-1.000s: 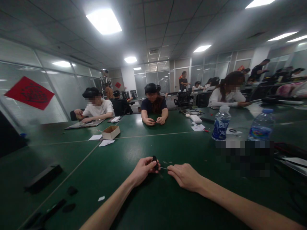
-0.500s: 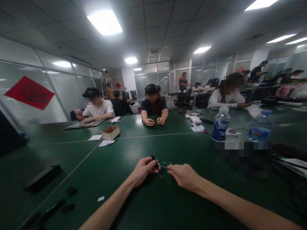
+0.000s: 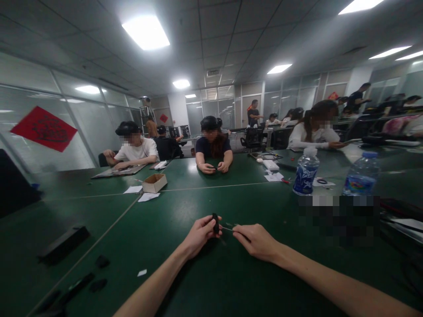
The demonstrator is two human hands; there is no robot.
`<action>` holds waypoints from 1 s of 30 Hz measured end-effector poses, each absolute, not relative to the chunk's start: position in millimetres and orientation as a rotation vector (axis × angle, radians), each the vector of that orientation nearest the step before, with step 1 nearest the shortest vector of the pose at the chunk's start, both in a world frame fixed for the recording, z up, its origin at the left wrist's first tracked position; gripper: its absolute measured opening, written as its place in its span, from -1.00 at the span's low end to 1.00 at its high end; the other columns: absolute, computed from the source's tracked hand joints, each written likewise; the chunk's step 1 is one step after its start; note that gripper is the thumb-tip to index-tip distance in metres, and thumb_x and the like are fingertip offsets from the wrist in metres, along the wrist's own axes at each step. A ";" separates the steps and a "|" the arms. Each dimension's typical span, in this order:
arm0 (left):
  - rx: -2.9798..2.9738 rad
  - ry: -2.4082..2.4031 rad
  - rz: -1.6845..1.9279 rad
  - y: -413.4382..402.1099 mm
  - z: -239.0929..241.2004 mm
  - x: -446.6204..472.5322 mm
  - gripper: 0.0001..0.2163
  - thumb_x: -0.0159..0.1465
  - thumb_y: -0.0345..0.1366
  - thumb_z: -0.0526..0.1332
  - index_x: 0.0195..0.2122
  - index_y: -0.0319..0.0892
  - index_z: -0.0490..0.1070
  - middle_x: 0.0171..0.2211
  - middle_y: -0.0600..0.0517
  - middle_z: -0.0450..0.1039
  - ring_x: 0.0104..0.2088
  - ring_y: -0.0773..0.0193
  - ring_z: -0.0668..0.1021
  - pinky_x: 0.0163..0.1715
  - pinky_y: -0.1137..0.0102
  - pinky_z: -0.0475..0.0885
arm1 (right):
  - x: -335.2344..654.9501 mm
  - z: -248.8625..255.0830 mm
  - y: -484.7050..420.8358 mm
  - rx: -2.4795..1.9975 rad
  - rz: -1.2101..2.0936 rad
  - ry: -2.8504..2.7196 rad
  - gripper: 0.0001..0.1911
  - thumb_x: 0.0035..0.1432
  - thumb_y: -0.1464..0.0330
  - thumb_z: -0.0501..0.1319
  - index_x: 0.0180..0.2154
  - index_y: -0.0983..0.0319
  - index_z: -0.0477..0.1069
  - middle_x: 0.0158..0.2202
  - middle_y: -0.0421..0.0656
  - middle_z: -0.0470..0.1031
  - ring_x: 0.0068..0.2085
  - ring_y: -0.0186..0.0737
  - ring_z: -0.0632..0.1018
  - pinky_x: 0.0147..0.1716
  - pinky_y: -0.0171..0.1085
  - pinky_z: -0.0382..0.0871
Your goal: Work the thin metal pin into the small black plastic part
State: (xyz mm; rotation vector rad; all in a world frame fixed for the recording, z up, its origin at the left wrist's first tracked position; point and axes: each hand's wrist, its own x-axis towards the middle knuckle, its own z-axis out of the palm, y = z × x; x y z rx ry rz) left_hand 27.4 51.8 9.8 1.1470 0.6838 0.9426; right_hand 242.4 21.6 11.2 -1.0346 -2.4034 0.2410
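My left hand (image 3: 202, 235) is closed on a small black plastic part (image 3: 216, 223), held upright between thumb and fingers above the green table. My right hand (image 3: 254, 240) is closed around what looks like a screwdriver (image 3: 227, 228). Only its thin metal shaft shows, pointing left at the black part; the handle is hidden in my fist. Whether the tip touches the part I cannot tell. Just behind the shaft, some small clear pieces (image 3: 234, 224) lie on the table.
Several black parts (image 3: 102, 261) and a long black block (image 3: 64, 243) lie at left, near a small white piece (image 3: 142, 273). A cardboard box (image 3: 155, 183) stands farther back. Two bottles, one with a blue-white label (image 3: 304, 174), stand at right. Across sits a co-worker (image 3: 214, 147).
The black part in my left hand has turned to stand more upright. My right hand has shifted slightly right, with more shaft showing. The whole view has moved a little.
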 end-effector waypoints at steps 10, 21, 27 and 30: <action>1.179 0.671 0.891 52.3 9.0 26.7 -0.66 0.18 -0.18 0.22 -0.07 -0.26 0.38 -0.28 -0.09 0.44 -0.37 0.30 0.48 -0.33 0.40 0.33 | 241.3 14.9 19.7 -1.012 0.178 -2.472 -0.71 0.30 0.31 -0.06 -0.18 0.25 0.40 -0.34 -0.13 0.50 -0.37 -0.28 0.50 -0.37 -0.35 0.31; 1.201 0.650 0.880 52.8 8.8 26.7 -0.70 0.18 -0.20 0.23 -0.12 -0.27 0.39 -0.26 -0.10 0.44 -0.35 0.29 0.49 -0.33 0.40 0.32 | 240.7 14.4 18.7 -1.034 0.132 -2.484 -0.75 0.27 0.33 -0.01 -0.21 0.26 0.41 -0.39 -0.15 0.48 -0.44 -0.32 0.48 -0.44 -0.38 0.28; 1.238 0.653 0.916 51.0 11.9 27.6 -0.70 0.14 -0.21 0.26 -0.15 -0.27 0.40 -0.28 -0.09 0.44 -0.34 0.29 0.47 -0.30 0.39 0.33 | 240.0 14.6 17.0 -1.065 0.158 -2.460 -0.74 0.27 0.37 -0.03 -0.24 0.27 0.42 -0.43 -0.17 0.47 -0.49 -0.36 0.45 -0.48 -0.40 0.28; 1.308 0.686 0.926 50.5 12.7 28.1 -0.69 0.13 -0.19 0.27 -0.16 -0.26 0.40 -0.25 -0.09 0.44 -0.30 0.26 0.47 -0.27 0.38 0.34 | 239.6 13.9 17.2 -1.078 0.154 -2.471 -0.74 0.27 0.38 -0.04 -0.26 0.26 0.42 -0.44 -0.18 0.46 -0.50 -0.37 0.44 -0.49 -0.41 0.28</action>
